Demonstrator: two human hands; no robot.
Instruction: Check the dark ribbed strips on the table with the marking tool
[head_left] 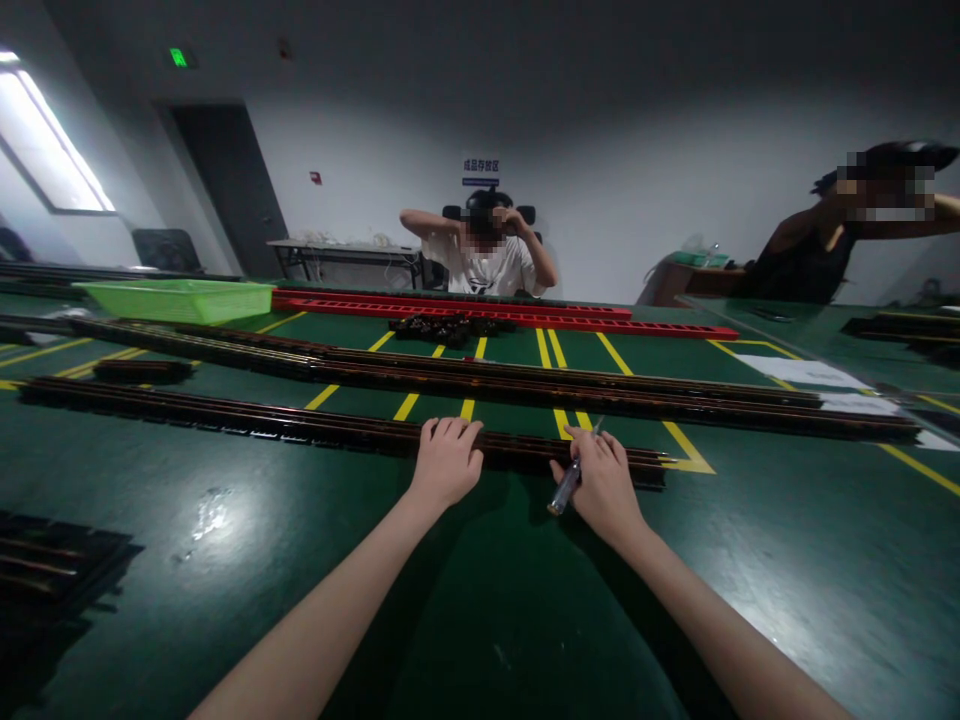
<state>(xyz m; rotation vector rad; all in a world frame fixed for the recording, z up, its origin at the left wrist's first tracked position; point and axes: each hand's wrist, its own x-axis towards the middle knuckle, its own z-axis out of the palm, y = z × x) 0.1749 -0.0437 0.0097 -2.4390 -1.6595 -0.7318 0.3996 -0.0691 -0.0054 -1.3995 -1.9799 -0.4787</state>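
Observation:
A long bundle of dark strips lies across the green table. My left hand rests on the bundle's near edge, its fingers bent over the strips and the thumb apart. Close to the bundle's right end, my right hand holds a screwdriver-like tool with a clear handle, whose thin tip points away from me. The fingers of this hand also touch the strips. Beyond both hands runs a second, longer bundle of dark strips.
A green basket stands at the back left, beside red slotted rails and a pile of dark parts. More strips lie front left. Papers are on the right. Two people are across the table.

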